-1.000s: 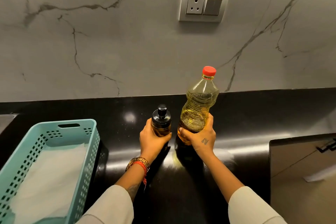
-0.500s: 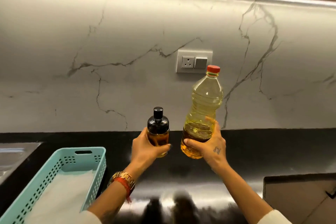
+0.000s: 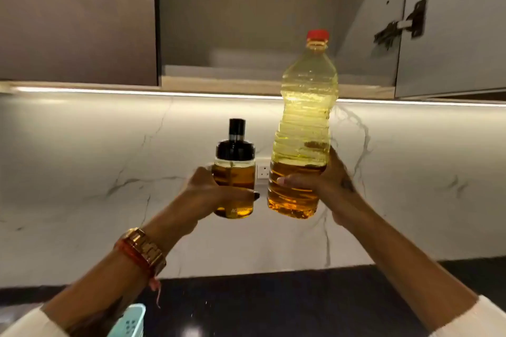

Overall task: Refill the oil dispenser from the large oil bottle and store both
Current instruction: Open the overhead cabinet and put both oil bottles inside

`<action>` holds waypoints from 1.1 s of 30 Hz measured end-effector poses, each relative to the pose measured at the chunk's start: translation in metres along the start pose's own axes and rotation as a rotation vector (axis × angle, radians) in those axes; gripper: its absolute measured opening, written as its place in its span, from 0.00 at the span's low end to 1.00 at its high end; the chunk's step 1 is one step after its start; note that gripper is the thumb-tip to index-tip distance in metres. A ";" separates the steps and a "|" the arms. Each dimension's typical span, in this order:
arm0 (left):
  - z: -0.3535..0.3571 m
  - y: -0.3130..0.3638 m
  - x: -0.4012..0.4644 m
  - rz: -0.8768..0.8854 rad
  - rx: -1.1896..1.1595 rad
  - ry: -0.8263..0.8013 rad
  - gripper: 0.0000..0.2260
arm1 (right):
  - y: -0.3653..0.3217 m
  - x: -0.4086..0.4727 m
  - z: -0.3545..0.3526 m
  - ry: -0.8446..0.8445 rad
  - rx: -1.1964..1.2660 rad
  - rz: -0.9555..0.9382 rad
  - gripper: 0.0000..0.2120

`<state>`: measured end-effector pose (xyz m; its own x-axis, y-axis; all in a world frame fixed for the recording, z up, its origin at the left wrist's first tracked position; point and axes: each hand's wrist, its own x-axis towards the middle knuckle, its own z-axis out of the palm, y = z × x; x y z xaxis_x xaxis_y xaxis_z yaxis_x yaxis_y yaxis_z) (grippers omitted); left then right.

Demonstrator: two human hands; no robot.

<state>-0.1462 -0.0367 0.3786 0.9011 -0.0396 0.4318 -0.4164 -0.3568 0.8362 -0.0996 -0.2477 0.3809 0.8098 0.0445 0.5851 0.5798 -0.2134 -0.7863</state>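
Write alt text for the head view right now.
Two hands lift oil containers toward an open wall cabinet: the left hand grips the oil dispenser, the right hand grips the large oil bottle, red cap on. Marble backsplash behind.

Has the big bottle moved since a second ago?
Yes. The bottle has risen from the counter; its cap now fronts the open cabinet.

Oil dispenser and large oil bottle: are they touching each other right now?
Apart. The head view shows a strip of pale wall between the oil dispenser, held by the left hand, and the large oil bottle, held by the right hand.
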 end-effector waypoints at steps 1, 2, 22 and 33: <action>-0.004 0.017 0.004 0.022 -0.014 -0.001 0.14 | -0.016 0.007 -0.006 -0.021 0.024 -0.023 0.43; -0.008 0.034 0.008 0.033 -0.027 -0.002 0.12 | -0.032 0.013 -0.012 -0.039 0.041 -0.041 0.42; -0.053 0.190 0.168 0.074 -0.007 0.109 0.21 | -0.162 0.184 -0.062 0.158 0.059 -0.059 0.31; -0.028 0.160 0.281 -0.126 0.056 0.062 0.17 | -0.098 0.288 -0.055 0.213 -0.072 0.072 0.38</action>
<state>0.0364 -0.0786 0.6435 0.9359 0.0656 0.3460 -0.2916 -0.4064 0.8659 0.0721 -0.2670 0.6379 0.8073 -0.1786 0.5624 0.5070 -0.2779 -0.8160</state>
